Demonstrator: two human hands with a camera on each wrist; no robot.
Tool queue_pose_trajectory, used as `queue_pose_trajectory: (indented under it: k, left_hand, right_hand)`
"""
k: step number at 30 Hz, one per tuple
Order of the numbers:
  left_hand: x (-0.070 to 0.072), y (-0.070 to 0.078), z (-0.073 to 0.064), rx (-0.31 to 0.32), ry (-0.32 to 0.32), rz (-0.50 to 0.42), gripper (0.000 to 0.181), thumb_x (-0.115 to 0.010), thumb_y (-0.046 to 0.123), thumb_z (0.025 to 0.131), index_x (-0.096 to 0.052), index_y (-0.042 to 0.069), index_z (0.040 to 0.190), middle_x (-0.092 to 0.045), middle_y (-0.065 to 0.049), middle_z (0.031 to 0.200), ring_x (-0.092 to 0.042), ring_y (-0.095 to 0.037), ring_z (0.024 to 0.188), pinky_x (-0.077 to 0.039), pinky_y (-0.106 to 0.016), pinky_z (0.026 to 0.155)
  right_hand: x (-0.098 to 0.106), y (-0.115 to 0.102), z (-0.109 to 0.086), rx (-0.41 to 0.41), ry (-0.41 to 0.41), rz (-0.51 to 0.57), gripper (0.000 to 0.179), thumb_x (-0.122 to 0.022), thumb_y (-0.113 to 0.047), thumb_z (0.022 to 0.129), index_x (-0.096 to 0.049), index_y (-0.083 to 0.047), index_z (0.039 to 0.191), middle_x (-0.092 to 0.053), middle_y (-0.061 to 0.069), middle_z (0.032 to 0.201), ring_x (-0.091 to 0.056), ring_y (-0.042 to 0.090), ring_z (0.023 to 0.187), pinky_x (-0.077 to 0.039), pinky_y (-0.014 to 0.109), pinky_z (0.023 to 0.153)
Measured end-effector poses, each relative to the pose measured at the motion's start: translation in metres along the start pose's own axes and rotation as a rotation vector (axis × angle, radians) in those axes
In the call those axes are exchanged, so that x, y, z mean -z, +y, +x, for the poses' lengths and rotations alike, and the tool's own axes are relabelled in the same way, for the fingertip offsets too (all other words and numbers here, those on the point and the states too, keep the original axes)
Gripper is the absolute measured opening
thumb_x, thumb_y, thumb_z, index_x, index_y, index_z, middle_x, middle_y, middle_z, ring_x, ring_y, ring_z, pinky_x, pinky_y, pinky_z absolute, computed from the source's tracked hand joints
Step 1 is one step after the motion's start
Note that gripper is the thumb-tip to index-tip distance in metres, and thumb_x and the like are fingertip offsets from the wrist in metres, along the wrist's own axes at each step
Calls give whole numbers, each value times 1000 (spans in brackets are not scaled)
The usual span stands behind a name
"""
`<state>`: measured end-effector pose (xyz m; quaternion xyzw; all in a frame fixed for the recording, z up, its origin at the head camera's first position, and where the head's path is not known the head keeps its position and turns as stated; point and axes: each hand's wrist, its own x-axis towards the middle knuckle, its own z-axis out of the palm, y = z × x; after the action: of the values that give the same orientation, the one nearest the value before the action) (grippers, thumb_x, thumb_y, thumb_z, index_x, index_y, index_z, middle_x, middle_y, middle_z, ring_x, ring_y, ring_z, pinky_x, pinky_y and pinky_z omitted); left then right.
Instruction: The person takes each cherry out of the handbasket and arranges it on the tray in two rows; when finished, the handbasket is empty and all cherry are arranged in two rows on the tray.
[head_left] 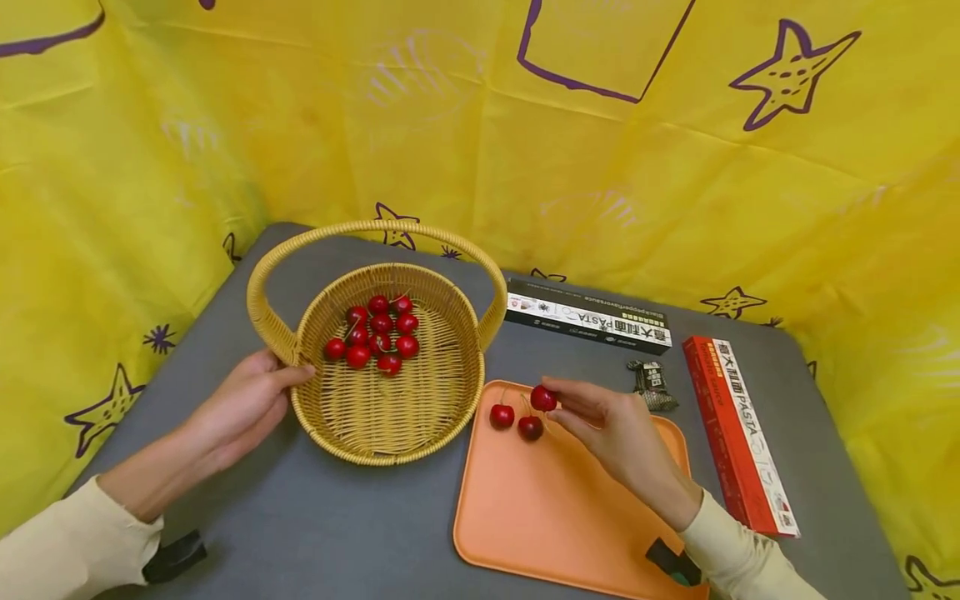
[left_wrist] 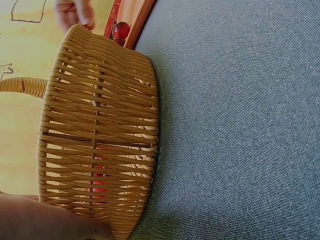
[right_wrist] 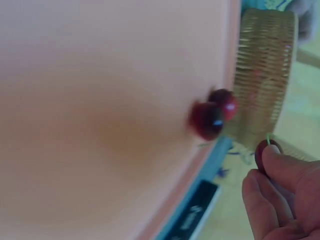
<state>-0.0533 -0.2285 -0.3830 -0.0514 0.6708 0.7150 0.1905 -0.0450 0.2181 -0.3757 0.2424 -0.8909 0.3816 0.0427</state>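
Observation:
A red cherry point(head_left: 543, 398) is pinched between the thumb and fingers of my right hand point(head_left: 618, 429), over the upper part of the orange tray point(head_left: 540, 517). Two more cherries lie on the tray near its left corner, one bright red point(head_left: 502, 416) and one darker point(head_left: 530, 428). My left hand point(head_left: 258, 400) grips the left rim of a round wicker basket point(head_left: 390, 457), with the thumb over the edge by the handle's foot. Inside, several cherries point(head_left: 380, 323) cluster toward the back left. In the right wrist view the held cherry point(right_wrist: 265, 152) shows a green stem.
Behind the tray lies a black pasta box point(head_left: 588, 317), and to its right a red pasta box point(head_left: 738, 433). A small dark wrapped packet point(head_left: 652, 385) sits between them. The grey table point(head_left: 330, 533) is backed by a yellow patterned cloth point(head_left: 480, 150).

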Motion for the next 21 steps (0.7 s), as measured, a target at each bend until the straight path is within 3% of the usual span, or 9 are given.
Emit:
queue_pose_trajectory:
  k: [5,12,21]
  left_hand:
    - [1,1,0,0,-8,0,63,-44,8,113,-9,-7,163,-16,-17,167,-11,-28,157,-25,-30,124]
    - [3,1,-1,-3,-17,-1,65,-43,9,113,-6,-5,164,-14,-17,169,-11,-29,158,-23,-34,127]
    - [1,-1,-1,-8,-18,-6,63,-43,9,113,-7,-5,163,-17,-16,168,-14,-27,156,-24,-34,127]
  right_hand:
    - [0,17,-11,-51,2,-33,42,-85,-3,88,-76,-7,128,-79,6,116,-77,20,102,-62,26,81]
    - [-5,30,-16,-130,-35,-71,41,-84,-5,90,-76,-11,129,-79,3,117,-76,22,107,-62,35,86]
    - [-12,39,-18,-131,-47,-68,39,-85,-7,89,-77,-13,127,-79,-3,114,-76,17,105,-62,33,86]
